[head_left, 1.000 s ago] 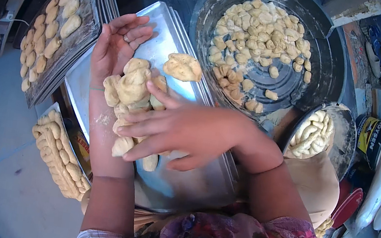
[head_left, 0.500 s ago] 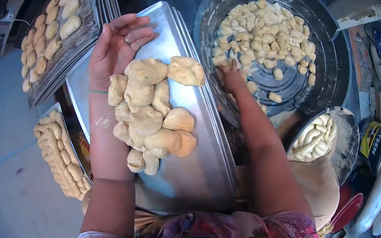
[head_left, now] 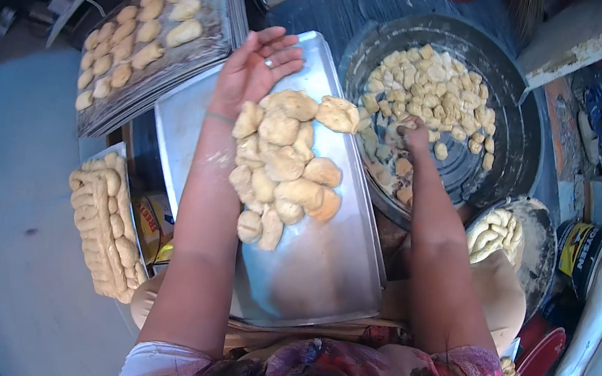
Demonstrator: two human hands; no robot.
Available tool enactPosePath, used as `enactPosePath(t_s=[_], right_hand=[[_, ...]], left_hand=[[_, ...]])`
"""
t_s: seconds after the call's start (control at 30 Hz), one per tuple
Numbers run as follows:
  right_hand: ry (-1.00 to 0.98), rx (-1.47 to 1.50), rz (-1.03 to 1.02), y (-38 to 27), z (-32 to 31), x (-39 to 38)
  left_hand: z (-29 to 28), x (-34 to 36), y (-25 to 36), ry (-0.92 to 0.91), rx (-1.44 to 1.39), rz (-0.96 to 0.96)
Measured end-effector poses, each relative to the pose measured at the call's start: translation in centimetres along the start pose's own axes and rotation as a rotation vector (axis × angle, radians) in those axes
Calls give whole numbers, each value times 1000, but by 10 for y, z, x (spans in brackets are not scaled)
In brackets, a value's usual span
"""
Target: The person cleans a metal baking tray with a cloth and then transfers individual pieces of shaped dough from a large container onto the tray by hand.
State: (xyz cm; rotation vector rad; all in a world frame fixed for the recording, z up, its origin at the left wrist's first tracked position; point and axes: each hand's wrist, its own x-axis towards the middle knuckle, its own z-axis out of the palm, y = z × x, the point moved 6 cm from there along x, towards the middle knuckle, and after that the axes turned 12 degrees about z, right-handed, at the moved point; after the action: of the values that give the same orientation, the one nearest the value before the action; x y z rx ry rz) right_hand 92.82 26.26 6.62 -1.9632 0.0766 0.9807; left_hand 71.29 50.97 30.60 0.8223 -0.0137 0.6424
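My left hand is palm up over the far end of a silver baking tray, its fingers loosely curled apart and a ring on one. Nothing lies in that palm. Against my left wrist and forearm rests a heap of flattened, crumb-dusted dough pieces on the tray. My right hand reaches into a wide black basin, its fingers closed round a small dough piece. Many small crumb-coated dough lumps fill the basin's far side, and loose crumbs lie under my hand.
At the far left, a dark tray on a stack bears rows of shaped dough. Long dough ropes fill a tray at left. On the right stand a bowl of pale dough strips, a dark can and a red round lid.
My right hand has moved from the basin's left side inward to the dough lumps and closed. The whole view has shifted, so the trays and left arm appear farther right.
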Motion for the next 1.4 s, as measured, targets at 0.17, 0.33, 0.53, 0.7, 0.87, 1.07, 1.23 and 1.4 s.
enactPosePath(t_s=[0.17,0.33,0.53,0.7,0.87,1.07,1.23,1.4], right_hand=[[-90,195,-350,-135,-31,-60],[-585,92,-612,-254,-18,-223],[-889,-670,-867,-216,49,-387],[-806,-1239,-1129,-84,97,-382],[-879,-1174,-913,-164,107,-399],[-131,-937,-1088,-225,196,-316],[-192,-871,-1017,-215,233,-302],[-199,-754,-1134,-227,232,-288]], left_hand=[[25,-22,-7,-156,531,-151],[56,-85,32,-182,1329,119],[-4,-160,72,269,1389,80],[10,-192,77,285,1568,128],[-5,-202,102,481,1484,-9],[-37,-167,124,729,1376,181],[-25,-145,128,432,1874,393],[-20,-144,114,429,2146,460]])
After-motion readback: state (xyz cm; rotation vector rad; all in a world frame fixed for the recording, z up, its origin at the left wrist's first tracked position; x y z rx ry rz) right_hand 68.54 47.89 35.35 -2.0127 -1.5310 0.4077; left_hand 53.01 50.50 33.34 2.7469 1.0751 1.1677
